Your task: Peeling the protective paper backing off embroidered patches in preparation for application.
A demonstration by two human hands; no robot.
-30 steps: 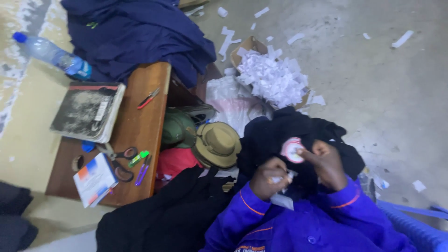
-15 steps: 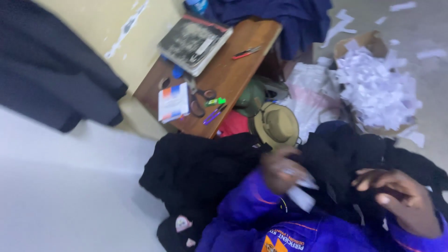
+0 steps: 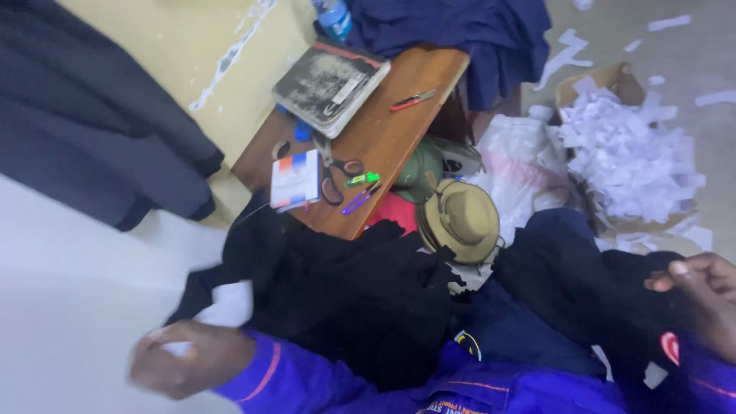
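Your left hand (image 3: 188, 359), blurred, closes its grip on a white paper scrap (image 3: 226, 307) at the lower left. Your right hand (image 3: 701, 295) rests loosely open on a black garment (image 3: 606, 295) in your lap. Beyond lie a tan hat (image 3: 462, 219) and a wooden tabletop (image 3: 383, 130) with scissors (image 3: 336, 172).

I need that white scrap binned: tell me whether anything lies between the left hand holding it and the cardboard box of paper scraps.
Yes. The left hand with the white scrap is at lower left; the cardboard box is at upper right. Between them lie the heap of black cloth, the tan hat and a white plastic bag.
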